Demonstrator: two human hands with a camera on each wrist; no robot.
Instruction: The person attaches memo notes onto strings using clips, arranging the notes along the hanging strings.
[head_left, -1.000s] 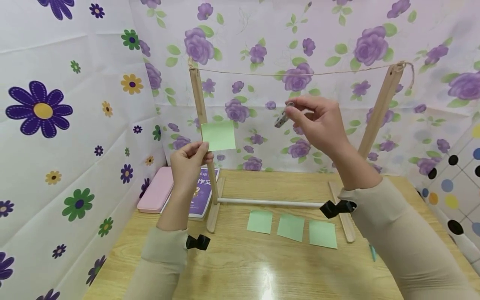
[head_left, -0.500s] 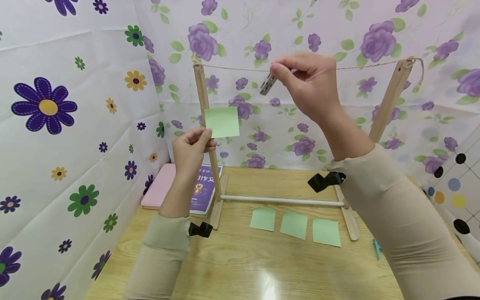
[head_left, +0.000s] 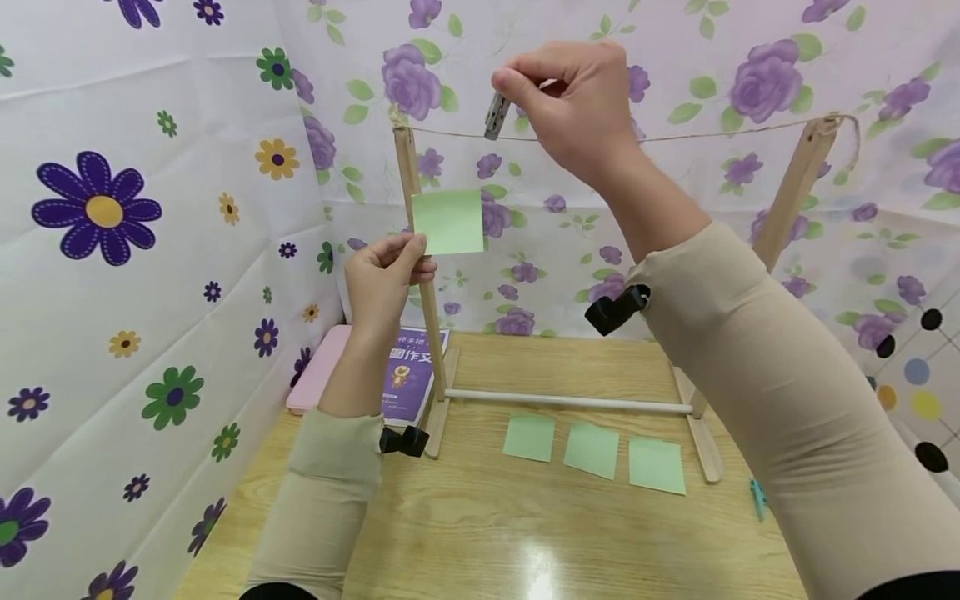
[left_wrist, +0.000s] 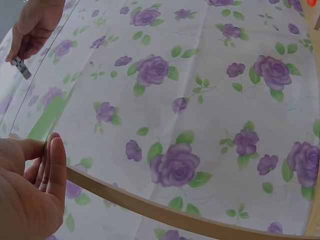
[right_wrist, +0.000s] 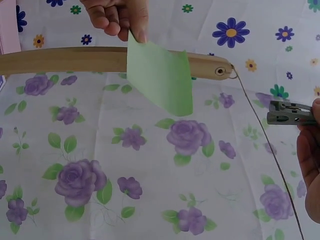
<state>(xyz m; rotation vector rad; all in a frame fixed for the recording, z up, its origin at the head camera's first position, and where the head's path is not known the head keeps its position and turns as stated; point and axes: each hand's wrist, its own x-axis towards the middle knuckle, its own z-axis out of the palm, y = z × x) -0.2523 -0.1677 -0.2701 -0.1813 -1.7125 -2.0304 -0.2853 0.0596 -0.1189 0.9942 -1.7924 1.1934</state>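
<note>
My left hand (head_left: pixel 386 279) pinches a green sticky note (head_left: pixel 450 222) by its lower left corner, in front of the left wooden post (head_left: pixel 407 171). In the right wrist view the note (right_wrist: pixel 160 77) hangs below the twine (head_left: pixel 450 133), apart from it. My right hand (head_left: pixel 577 108) pinches a grey metal clothespin (head_left: pixel 496 115) between thumb and forefinger, at about the height of the twine in the head view. The clothespin (right_wrist: pixel 290 113) points toward the post side in the right wrist view; it does not visibly grip anything.
Twine runs from the left post to the right post (head_left: pixel 795 196). A white rod (head_left: pixel 570 401) joins the posts low down. Several green notes (head_left: pixel 591 450) lie on the table (head_left: pixel 450 525). A purple book (head_left: pixel 408 379), a pink case (head_left: pixel 318 371) and a teal item (head_left: pixel 757 498) lie around.
My right hand has risen and moved left with the clothespin, from below the twine up to its height. The left hand has lifted the sticky note somewhat toward the twine.
</note>
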